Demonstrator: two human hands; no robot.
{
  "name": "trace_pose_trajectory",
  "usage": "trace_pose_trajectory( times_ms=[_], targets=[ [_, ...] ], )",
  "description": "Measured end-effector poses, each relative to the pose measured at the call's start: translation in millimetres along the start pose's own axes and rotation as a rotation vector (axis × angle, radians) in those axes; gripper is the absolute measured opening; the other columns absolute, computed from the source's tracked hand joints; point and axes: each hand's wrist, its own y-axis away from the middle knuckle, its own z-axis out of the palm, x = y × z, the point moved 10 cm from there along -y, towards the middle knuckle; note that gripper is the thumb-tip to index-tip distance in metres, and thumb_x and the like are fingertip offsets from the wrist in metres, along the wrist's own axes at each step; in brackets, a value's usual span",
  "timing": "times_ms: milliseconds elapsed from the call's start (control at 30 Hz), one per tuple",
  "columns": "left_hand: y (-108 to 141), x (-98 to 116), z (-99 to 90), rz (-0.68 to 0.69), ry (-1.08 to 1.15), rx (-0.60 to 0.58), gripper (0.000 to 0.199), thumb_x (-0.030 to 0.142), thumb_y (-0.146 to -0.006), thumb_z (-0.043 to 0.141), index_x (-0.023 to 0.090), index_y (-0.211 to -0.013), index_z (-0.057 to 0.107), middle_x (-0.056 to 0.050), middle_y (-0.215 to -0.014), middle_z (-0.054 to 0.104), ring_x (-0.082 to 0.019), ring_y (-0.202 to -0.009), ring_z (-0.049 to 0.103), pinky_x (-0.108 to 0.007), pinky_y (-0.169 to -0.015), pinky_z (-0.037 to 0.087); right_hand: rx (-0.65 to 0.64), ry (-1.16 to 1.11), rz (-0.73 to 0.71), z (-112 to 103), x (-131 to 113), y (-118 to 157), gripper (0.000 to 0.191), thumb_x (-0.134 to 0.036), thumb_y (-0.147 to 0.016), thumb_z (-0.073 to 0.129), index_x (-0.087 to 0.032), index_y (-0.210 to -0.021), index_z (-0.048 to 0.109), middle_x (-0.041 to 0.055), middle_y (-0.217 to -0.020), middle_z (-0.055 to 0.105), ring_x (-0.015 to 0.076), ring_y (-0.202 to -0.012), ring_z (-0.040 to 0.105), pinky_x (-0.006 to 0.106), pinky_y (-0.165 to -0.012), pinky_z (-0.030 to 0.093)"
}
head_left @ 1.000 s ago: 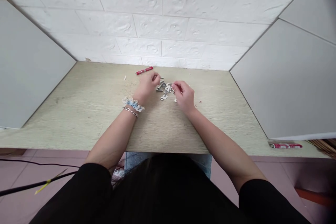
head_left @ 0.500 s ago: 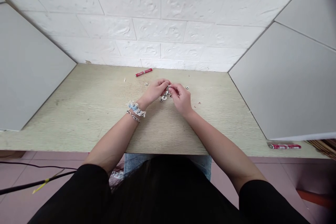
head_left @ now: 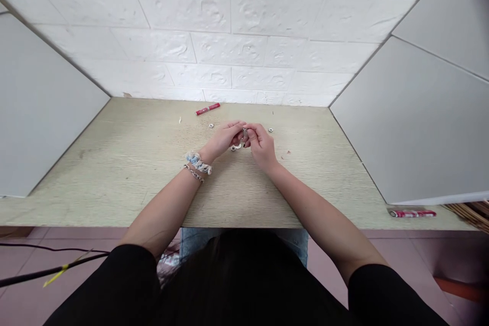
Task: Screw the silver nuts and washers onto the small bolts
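My left hand and my right hand meet over the middle of the table, fingertips close together. Between them, both pinch a small metallic piece, mostly covered by the fingers. Just below the left fingers, a small round metal part and a pale ring-like piece lie on the wood. One small round part rests left of my left hand, and another sits beyond my right hand.
On the wooden table a red tube lies near the white brick wall. Another red packet is at the right front edge. Grey panels stand on both sides. Small crumbs are scattered left of centre.
The view has tilted slightly. The fingertips of both hands have drawn closer around the metallic piece, which shows less than before.
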Motion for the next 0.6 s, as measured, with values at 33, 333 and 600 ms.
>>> trace_pose_trajectory(
  times_ms=[33,333,600],
  targets=[
    [-0.3,-1.0,0.7,0.002,0.011,-0.008,0.034,0.038,-0.091,0.055,0.018,-0.065,0.046,0.003,-0.058,0.04,-0.006,-0.05,0.039,-0.022,-0.049,0.029,-0.001,0.003,-0.002,0.0,-0.2,0.2,0.052,-0.072,-0.091,0.042,-0.024,-0.101,0.06,-0.0011,-0.073,0.065,0.0109,-0.06,0.058,0.027,-0.059,0.05],
    [-2.2,-3.4,1.6,0.008,-0.024,-0.026,0.038,0.046,-0.091,0.057,0.017,-0.066,0.051,0.002,-0.059,0.047,-0.007,-0.052,0.041,-0.022,-0.048,0.028,0.023,0.014,0.002,-2.7,-3.0,1.6,0.048,-0.069,-0.093,0.041,-0.024,-0.099,0.057,-0.002,-0.069,0.062,0.011,-0.06,0.056,0.026,-0.059,0.048],
    [-2.0,-2.6,1.6,0.036,-0.042,-0.034,0.039,0.047,-0.09,0.059,0.016,-0.068,0.054,0.001,-0.06,0.051,-0.006,-0.052,0.042,-0.019,-0.049,0.03,0.022,-0.033,0.037,-4.0,0.2,-0.8,0.052,-0.075,-0.088,0.044,-0.024,-0.093,0.055,-0.003,-0.065,0.059,0.0112,-0.059,0.056,0.026,-0.058,0.047]
  ],
)
